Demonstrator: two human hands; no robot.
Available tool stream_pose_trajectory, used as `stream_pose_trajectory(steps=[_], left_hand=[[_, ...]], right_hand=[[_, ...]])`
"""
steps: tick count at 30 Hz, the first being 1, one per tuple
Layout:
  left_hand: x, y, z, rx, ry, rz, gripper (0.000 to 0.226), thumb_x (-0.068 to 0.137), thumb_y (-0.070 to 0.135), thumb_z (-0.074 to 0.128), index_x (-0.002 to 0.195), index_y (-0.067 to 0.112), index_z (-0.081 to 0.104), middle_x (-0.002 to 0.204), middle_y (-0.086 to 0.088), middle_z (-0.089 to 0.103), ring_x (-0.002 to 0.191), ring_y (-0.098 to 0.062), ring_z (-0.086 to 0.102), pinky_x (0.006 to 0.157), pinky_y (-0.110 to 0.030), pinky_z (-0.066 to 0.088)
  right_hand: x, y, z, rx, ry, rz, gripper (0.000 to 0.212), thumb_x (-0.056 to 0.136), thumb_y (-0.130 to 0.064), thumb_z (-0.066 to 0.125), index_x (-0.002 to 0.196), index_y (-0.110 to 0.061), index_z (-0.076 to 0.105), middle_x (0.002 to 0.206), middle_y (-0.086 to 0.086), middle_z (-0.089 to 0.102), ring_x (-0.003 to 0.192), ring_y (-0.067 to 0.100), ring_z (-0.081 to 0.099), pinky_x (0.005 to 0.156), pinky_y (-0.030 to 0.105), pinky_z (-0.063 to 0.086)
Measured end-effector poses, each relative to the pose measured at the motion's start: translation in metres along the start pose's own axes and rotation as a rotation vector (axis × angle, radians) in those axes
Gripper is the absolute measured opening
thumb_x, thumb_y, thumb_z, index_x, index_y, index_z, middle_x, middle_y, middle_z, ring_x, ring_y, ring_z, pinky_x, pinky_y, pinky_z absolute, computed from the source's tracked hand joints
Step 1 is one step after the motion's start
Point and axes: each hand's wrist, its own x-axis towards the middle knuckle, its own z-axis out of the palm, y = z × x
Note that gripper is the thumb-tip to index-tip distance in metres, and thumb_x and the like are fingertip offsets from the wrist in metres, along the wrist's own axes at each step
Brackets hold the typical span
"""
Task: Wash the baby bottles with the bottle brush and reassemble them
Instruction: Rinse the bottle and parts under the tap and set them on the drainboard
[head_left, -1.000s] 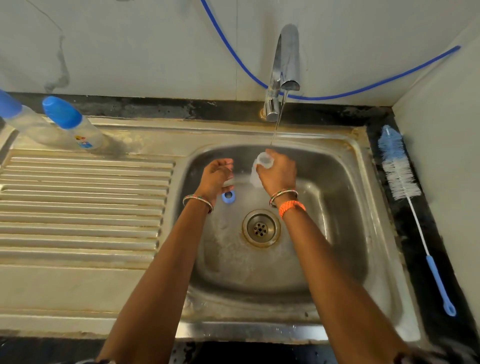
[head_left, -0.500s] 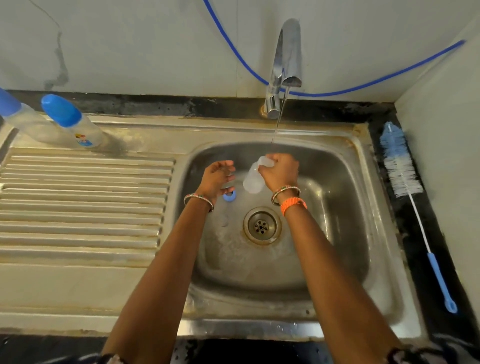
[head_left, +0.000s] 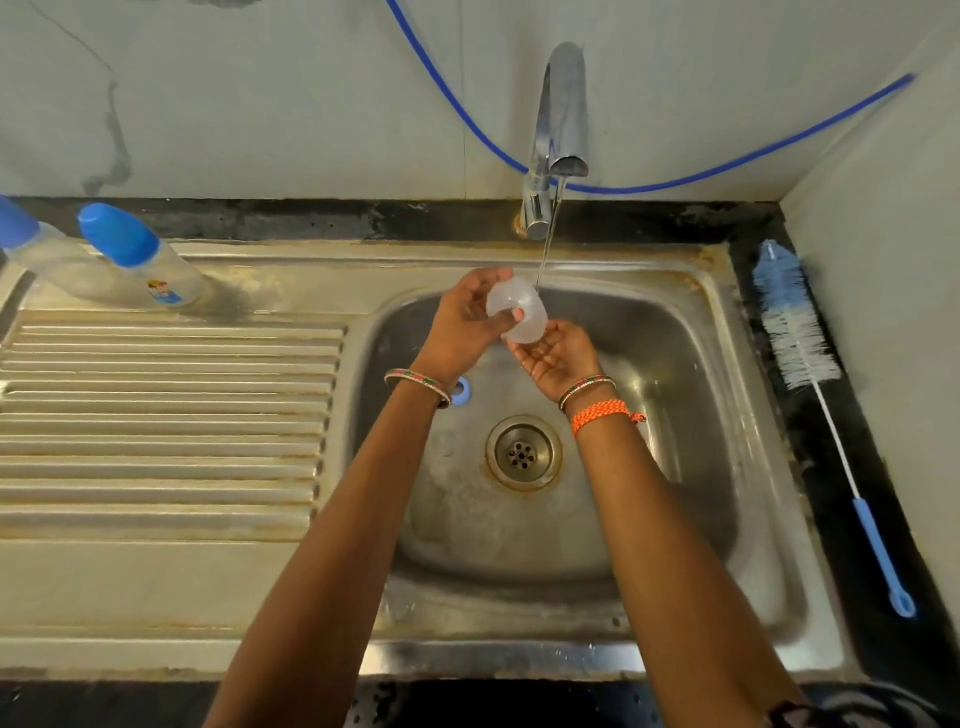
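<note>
Mid-wash | left hand (head_left: 462, 325) grips clear bottle (head_left: 517, 310) under tap; right hand (head_left: 556, 356) open | brush (head_left: 797, 332) idle on bench | 2 capped bottles (head_left: 140, 260) done?; blue ring (head_left: 461, 391) in sink, reassembly left

I saw two capped baby bottles (head_left: 140, 265) standing on the drainboard (head_left: 166, 426), left of the sink basin (head_left: 717, 395). The bottle brush (head_left: 810, 374) lay on the counter right of the basin. The faucet (head_left: 558, 135) rose behind it. A ring (head_left: 461, 391) lay in the basin, left of the drain (head_left: 523, 453).
</note>
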Motion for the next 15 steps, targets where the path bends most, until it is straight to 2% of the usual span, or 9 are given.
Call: stream_pose_trajectory(steps=[2, 4, 6, 8, 9, 11, 13, 15], left_hand=[[0.003, -0.001, 0.007, 0.080, -0.019, 0.036, 0.043, 0.082, -0.003, 0.067, 0.123, 0.002, 0.054, 0.114, -0.008, 0.057, 0.097, -0.011, 0.056, 0.080, -0.015, 0.050], [0.005, -0.002, 0.012, 0.128, -0.032, 0.056, 0.041, 0.083, -0.001, 0.067, 0.122, 0.003, 0.055, 0.116, -0.012, 0.059, 0.102, -0.015, 0.056, 0.083, -0.016, 0.048], [0.007, -0.004, 0.016, 0.141, -0.034, 0.059, 0.040, 0.083, 0.000, 0.067, 0.121, 0.003, 0.056, 0.119, -0.013, 0.060, 0.106, -0.019, 0.056, 0.085, -0.016, 0.047], [0.007, -0.005, 0.017, 0.128, -0.024, 0.052, 0.039, 0.084, 0.001, 0.067, 0.121, 0.004, 0.056, 0.119, -0.013, 0.060, 0.109, -0.022, 0.057, 0.089, -0.020, 0.047], [0.006, -0.006, 0.015, 0.112, -0.018, 0.051, 0.039, 0.084, 0.000, 0.066, 0.121, 0.004, 0.056, 0.120, -0.013, 0.060, 0.110, -0.023, 0.056, 0.091, -0.024, 0.048], [0.004, -0.008, 0.010, 0.083, -0.028, 0.073, 0.038, 0.084, -0.002, 0.066, 0.120, 0.001, 0.055, 0.118, -0.013, 0.059, 0.109, -0.023, 0.056, 0.091, -0.026, 0.049], [-0.002, -0.014, 0.001, 0.057, -0.041, 0.084, 0.037, 0.082, -0.006, 0.065, 0.118, -0.001, 0.055, 0.114, -0.012, 0.059, 0.105, -0.021, 0.057, 0.088, -0.022, 0.051], [-0.008, -0.025, -0.010, 0.007, -0.039, 0.040, 0.037, 0.081, -0.010, 0.064, 0.116, 0.001, 0.054, 0.112, -0.012, 0.060, 0.103, -0.019, 0.059, 0.086, -0.023, 0.053]], right_hand=[[-0.001, 0.000, 0.000, 0.052, -0.008, 0.005, 0.022, 0.094, -0.008, 0.038, 0.089, 0.004, 0.056, 0.066, 0.015, 0.068, 0.072, 0.027, 0.065, 0.070, 0.032, 0.056], [-0.002, -0.003, -0.001, 0.088, 0.006, 0.014, 0.024, 0.095, -0.009, 0.035, 0.089, 0.003, 0.055, 0.072, 0.016, 0.068, 0.076, 0.027, 0.061, 0.079, 0.036, 0.052], [-0.002, -0.006, -0.001, 0.053, 0.015, 0.041, 0.025, 0.096, -0.012, 0.035, 0.092, 0.002, 0.054, 0.085, 0.017, 0.062, 0.078, 0.028, 0.059, 0.073, 0.037, 0.055], [-0.002, -0.007, -0.001, 0.020, 0.004, 0.071, 0.027, 0.095, -0.019, 0.039, 0.104, 0.002, 0.053, 0.097, 0.019, 0.060, 0.082, 0.029, 0.061, 0.058, 0.036, 0.058], [-0.001, -0.009, -0.001, 0.023, -0.011, 0.091, 0.031, 0.094, -0.023, 0.044, 0.110, 0.002, 0.053, 0.103, 0.020, 0.060, 0.085, 0.031, 0.062, 0.057, 0.037, 0.059], [-0.002, -0.012, 0.000, 0.032, -0.056, 0.129, 0.039, 0.089, -0.028, 0.055, 0.114, 0.002, 0.052, 0.107, 0.023, 0.059, 0.087, 0.033, 0.063, 0.063, 0.041, 0.060], [-0.006, -0.015, 0.003, -0.045, -0.102, 0.134, 0.035, 0.088, -0.026, 0.059, 0.109, 0.001, 0.054, 0.103, 0.022, 0.059, 0.087, 0.033, 0.062, 0.071, 0.042, 0.057], [-0.006, -0.015, 0.004, -0.170, -0.114, 0.096, 0.027, 0.089, -0.020, 0.059, 0.109, -0.003, 0.055, 0.101, 0.019, 0.059, 0.088, 0.030, 0.062, 0.069, 0.041, 0.058]])
